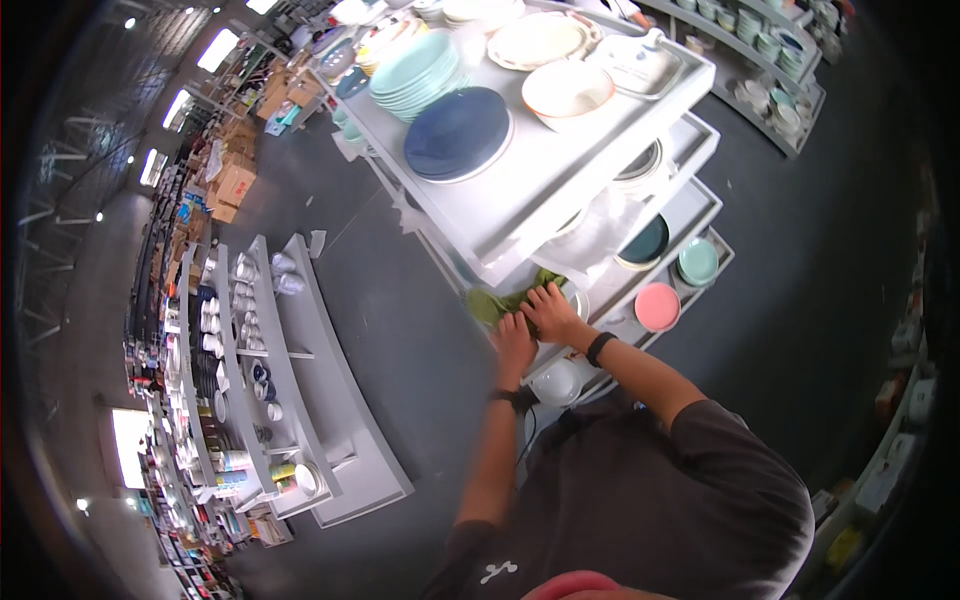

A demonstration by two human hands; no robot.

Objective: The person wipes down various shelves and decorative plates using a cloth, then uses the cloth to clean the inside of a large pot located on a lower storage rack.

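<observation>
A crumpled olive-green cloth [487,306] is bunched at the near corner of the white shelf unit, just below its top board. My left hand [516,343] is closed on the lower side of the cloth, with a dark band at the wrist. Beside it, my right hand [552,314] curls its fingers over the cloth's upper part and also has a dark wristband. The two hands almost touch. Clear plastic wrap [590,240] hangs over the shelf edge just above my right hand. Underneath, a white bowl [557,382] stands on a lower shelf.
On the shelf unit's top board [520,190] are a dark blue plate [457,135], stacked mint plates [415,75] and an orange-rimmed bowl [567,92]. Lower shelves hold a pink plate [657,307] and a mint plate [698,261]. Another rack [330,410] with crockery stands at left.
</observation>
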